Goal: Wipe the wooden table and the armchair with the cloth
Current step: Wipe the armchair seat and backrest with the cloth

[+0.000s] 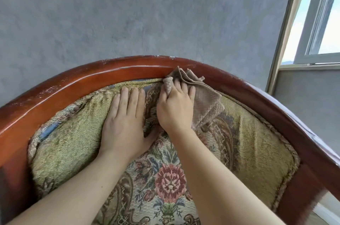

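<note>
At the moment of inspection the person was leaning over the armchair with the curved red-brown wooden frame (114,70) and the floral tapestry upholstery (169,182), which stood close against a grey mottled wall (147,13) with a white-framed window (316,22) to the right. The right hand (174,109) held the folded beige waffle-weave cloth (206,101) – its fingers (184,87) were curled over the upper folds, one fold drawn up over the index finger, and pressed the cloth into the seam where the padded backrest met the wooden rail. The cloth's top corner touched the rail; its lower part lay flat on the upholstery just right of the hand. The left hand (125,116) lay flat on the padding beside the right, fingers straight and close together, holding nothing – it appeared to be steadying or flattening the fabric. The wooden table named in the task was not in view. The cloth was judged light, soft and limp; it would bunch and slip unless gripped across several folds near the working edge, as was being done. The upholstery looked yielding and coarse, likely to drag on the cloth, whereas the glossy rail, marked with pale specks along its top, should wipe smoothly. The armchair stage was judged to be in progress.
</note>
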A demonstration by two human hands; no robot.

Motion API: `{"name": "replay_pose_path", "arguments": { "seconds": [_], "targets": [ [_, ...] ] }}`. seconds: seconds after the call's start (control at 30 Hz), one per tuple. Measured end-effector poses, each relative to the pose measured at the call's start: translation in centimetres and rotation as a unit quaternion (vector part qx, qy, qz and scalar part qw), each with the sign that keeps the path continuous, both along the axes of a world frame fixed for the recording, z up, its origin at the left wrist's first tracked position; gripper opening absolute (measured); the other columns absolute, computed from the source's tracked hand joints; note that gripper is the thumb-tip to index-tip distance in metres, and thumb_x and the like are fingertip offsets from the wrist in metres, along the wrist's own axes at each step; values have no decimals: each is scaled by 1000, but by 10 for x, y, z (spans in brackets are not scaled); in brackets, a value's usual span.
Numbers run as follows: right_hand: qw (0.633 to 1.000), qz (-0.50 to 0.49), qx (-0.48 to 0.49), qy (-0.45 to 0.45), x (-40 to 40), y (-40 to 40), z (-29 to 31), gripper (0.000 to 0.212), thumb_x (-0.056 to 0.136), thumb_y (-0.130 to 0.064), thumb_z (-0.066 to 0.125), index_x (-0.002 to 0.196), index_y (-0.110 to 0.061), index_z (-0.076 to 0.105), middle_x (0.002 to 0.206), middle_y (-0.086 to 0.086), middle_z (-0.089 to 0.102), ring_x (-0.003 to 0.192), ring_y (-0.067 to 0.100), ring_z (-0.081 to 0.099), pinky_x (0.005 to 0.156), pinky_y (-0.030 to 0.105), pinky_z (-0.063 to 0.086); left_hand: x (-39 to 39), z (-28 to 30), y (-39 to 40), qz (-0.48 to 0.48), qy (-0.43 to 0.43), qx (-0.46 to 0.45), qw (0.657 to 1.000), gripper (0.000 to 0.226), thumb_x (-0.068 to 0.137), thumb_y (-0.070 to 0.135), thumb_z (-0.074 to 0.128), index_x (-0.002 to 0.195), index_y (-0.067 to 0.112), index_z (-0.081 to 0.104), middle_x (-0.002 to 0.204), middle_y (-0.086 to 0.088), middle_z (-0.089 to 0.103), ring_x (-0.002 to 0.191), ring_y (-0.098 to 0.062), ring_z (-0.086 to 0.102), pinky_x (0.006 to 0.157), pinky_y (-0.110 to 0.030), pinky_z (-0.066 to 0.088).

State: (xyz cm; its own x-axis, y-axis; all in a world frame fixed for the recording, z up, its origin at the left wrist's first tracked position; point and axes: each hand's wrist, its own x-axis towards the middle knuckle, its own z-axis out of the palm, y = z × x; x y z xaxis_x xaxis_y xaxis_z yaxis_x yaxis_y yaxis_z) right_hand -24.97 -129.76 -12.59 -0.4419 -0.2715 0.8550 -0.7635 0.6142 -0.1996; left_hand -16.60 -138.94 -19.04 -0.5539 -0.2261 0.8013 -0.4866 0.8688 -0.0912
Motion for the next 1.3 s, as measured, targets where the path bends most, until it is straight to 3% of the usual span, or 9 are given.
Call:
{"name": "replay_pose_path", "arguments": {
  "seconds": [0.27,0.47,0.6,0.7,0.77,0.9,1.0,1.2,1.3],
  "targets": [
    [974,201,66,80,24,-3,-10,30,103,-20,43,124,-9,61,132,6,61,129,24,46,113,43,26,0,1,2,-24,5,7,1000,97,82,59,30,157,-2,22,160,-25,33,153,-40,18,126,-52,14],
    [961,64,218,157,3,19,-2,48,105,-28,33,150,-12,37,156,4,39,146,20,31,121,33,12,0,0,-6,-28,4,-4,1000,90,83,68,39,136,-3,53,156,-23,39,152,-40,22,126,-52,16],
    [962,21,215,167,-3,26,2,46,106,-21,32,150,-7,35,157,9,37,147,22,28,122,34,12,1,-1,-6,-13,-1,-21,1000,101,88,75,29,152,-3,35,162,-21,29,154,-38,16,126,-52,15],
    [989,63,119,68,-6,43,12,38,105,-24,34,132,-9,55,137,11,59,127,27,53,113,40,34,1,0,-6,-9,-8,-20,1000,105,89,79,24,160,1,13,167,-19,15,156,-36,8,127,-51,12],
    [987,135,5,-83,-5,59,21,38,106,-32,32,98,-13,64,93,5,71,81,23,66,77,42,54,0,-1,-6,-8,-8,-13,1000,106,90,81,16,160,3,3,168,-18,7,156,-35,2,127,-51,10],
    [842,218,-373,-323,2,103,45,36,103,-36,42,77,-16,56,70,-3,52,64,15,47,64,33,40,-1,-3,-6,-9,0,-4,1000,105,90,83,8,159,6,-6,168,-16,-1,156,-34,-4,127,-49,6],
    [774,176,-547,-265,12,134,65,31,99,-36,47,74,-20,56,77,-6,59,70,11,56,67,30,44,-3,-5,-6,-12,2,-6,1000,104,90,83,6,159,6,-7,168,-16,-2,156,-34,-5,128,-49,5],
    [866,81,-493,-18,22,133,71,46,99,-49,36,86,-20,68,72,-8,66,65,-2,60,61,18,47,-2,-5,-6,-14,1,-2,1000,104,91,83,12,160,5,-1,168,-16,3,156,-34,-1,126,-47,3],
    [946,63,-309,-81,13,103,44,61,101,-58,22,99,-15,65,88,3,70,82,8,67,77,23,54,-3,-4,-5,-13,0,-6,1000,105,90,83,12,160,6,-1,168,-16,3,156,-34,-1,126,-47,2]
  ]
}}
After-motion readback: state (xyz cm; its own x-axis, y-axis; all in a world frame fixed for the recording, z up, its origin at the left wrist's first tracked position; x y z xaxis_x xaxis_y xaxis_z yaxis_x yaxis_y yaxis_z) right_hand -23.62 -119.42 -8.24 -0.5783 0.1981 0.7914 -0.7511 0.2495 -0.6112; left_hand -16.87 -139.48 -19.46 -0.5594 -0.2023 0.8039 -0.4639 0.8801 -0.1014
